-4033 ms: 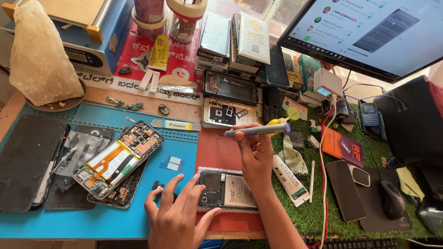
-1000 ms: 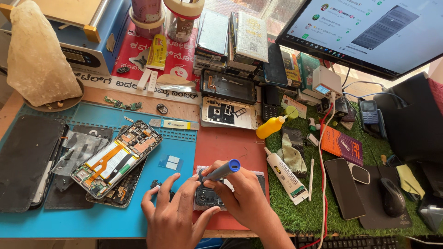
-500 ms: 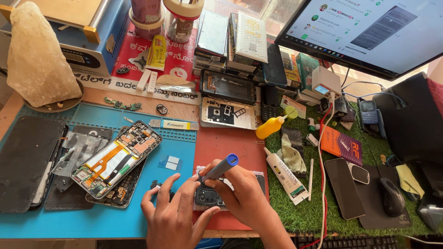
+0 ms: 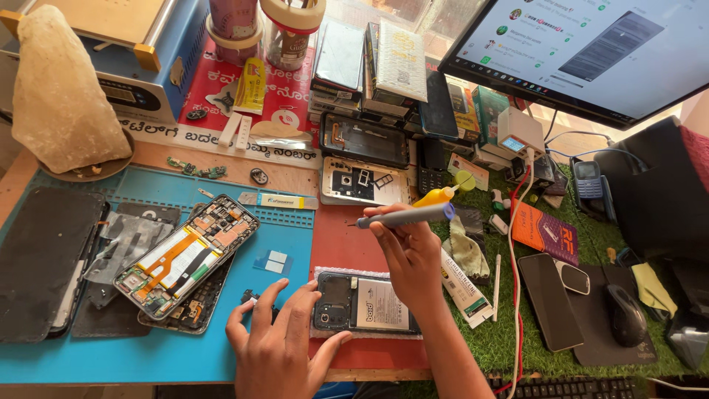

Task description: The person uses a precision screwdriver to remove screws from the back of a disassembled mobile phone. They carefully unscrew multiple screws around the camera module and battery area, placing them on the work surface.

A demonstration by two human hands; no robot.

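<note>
At the mat's edge, left hand (image 4: pixel 277 347) splayed steadies phone (image 4: pixel 365 304); right hand (image 4: pixel 410 255) grips screwdriver (image 4: pixel 405 216).

The right hand (image 4: pixel 410 255) lifts off the opened phone (image 4: pixel 362 304), its grip carrying the blue-tipped screwdriver (image 4: pixel 406 215) up level, the tip now clear of the phone.

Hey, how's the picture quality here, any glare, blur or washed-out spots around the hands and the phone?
Head view: warm daylight, sharp across the bench; the right hand with its screwdriver and the left hand beside the open phone show no blur. The top middle behind the jars is blown out, the monitor is bright but not washed out, and shadows are soft. The edges bend slightly, as with a wide lens.
</note>
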